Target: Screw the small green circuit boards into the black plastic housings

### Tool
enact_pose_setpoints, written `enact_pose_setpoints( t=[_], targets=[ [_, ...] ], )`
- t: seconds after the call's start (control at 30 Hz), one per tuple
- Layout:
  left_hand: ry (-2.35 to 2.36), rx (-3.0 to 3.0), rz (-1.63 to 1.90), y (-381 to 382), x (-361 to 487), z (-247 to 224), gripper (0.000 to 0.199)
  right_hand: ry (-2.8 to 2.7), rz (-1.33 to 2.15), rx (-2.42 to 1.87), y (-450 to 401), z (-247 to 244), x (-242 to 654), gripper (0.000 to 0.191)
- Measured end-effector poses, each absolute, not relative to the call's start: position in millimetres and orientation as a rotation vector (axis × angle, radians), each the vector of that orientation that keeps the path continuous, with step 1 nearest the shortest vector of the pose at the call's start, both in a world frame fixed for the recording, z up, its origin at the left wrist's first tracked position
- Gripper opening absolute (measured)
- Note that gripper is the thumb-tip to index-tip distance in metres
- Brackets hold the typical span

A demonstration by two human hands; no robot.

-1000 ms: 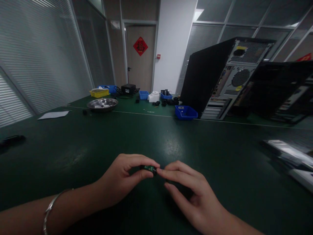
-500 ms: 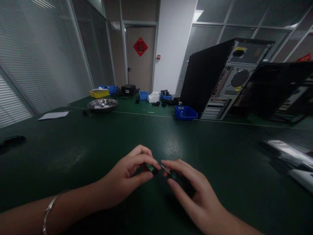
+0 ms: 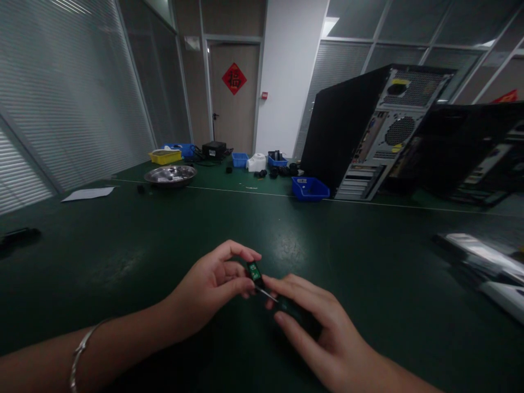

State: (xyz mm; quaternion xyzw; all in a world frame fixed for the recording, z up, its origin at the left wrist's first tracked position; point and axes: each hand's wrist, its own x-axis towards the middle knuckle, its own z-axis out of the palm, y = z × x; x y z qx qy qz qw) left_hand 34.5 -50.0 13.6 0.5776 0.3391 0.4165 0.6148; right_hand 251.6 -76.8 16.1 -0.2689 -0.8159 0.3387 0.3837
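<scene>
Between the thumb and fingers of my left hand (image 3: 216,278) is a small black part with a green circuit board (image 3: 254,271), its green face showing. My right hand (image 3: 315,316) is closed around the dark handle of a screwdriver (image 3: 268,294). The thin metal shaft points up and left, and its tip meets the lower end of the small part, near my left thumb. Fingers of my right hand are close beside the part. Both hands are above the dark green table (image 3: 172,234).
A blue bin (image 3: 310,189) stands beside a tilted black computer tower (image 3: 347,125). Farther back are a metal bowl (image 3: 171,174), a yellow tray (image 3: 165,157) and a white device (image 3: 256,162). Paper (image 3: 88,194) lies at left; a pale, blurred device (image 3: 483,254) is at right.
The small part has turned in my left fingers, so more of its green board shows. My right hand has moved slightly left with the screwdriver, bringing its tip to the part's lower end.
</scene>
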Motion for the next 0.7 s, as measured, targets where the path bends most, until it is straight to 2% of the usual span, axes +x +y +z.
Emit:
enact_pose_setpoints(
  t=[0.23,0.43,0.7],
  targets=[
    [0.672,1.503,0.859,-54.7,33.3,17.6,0.038,-2.085,0.852,-0.63,-79.6,17.7,250.1,0.05],
    [0.829,1.66,0.901,-52.2,31.7,13.4,0.024,-2.108,0.753,-0.695,-80.7,14.8,251.3,0.05],
    [0.842,1.746,0.96,-51.2,28.5,15.4,0.023,-2.102,0.732,-0.848,-74.6,10.1,253.0,0.039]
  ],
)
